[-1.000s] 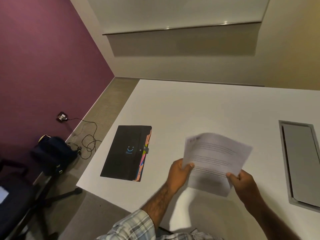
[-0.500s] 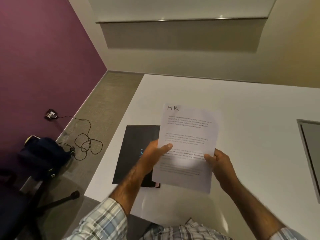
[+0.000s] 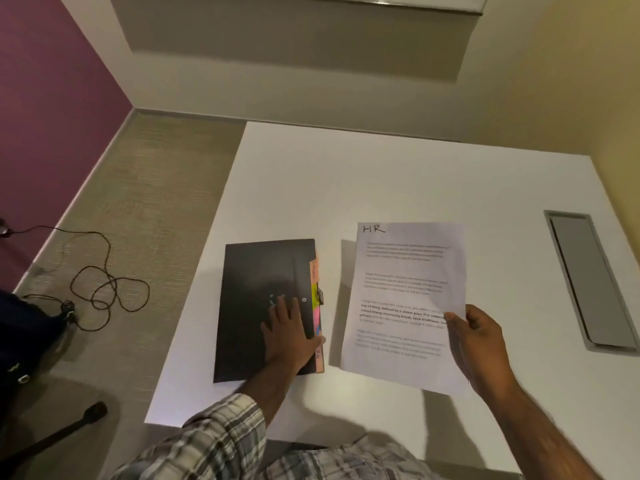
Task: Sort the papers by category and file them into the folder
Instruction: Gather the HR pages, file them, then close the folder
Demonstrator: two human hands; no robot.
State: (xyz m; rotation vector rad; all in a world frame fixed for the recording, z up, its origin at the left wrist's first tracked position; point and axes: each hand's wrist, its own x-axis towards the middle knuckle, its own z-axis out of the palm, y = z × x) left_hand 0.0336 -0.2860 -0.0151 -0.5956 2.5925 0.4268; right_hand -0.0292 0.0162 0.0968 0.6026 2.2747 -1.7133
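Observation:
A black expanding folder (image 3: 252,306) lies closed on the white table (image 3: 398,181), with coloured index tabs (image 3: 316,299) sticking out of its right edge. My left hand (image 3: 289,336) rests flat on the folder's lower right part, thumb at the tabbed edge. My right hand (image 3: 479,344) pinches the right edge of the papers (image 3: 401,299), a printed sheet marked "HR" in the top left corner, held just above the table to the right of the folder. I cannot tell how many sheets it holds.
A grey recessed cable hatch (image 3: 588,278) sits in the table at the far right. On the carpet to the left lie a looped black cable (image 3: 104,289), a dark bag (image 3: 27,334) and an office chair's leg (image 3: 69,427). A purple wall stands at the left.
My left hand let go of the papers and came down onto the folder. The papers moved right, now held by my right hand alone. The view tilted further down.

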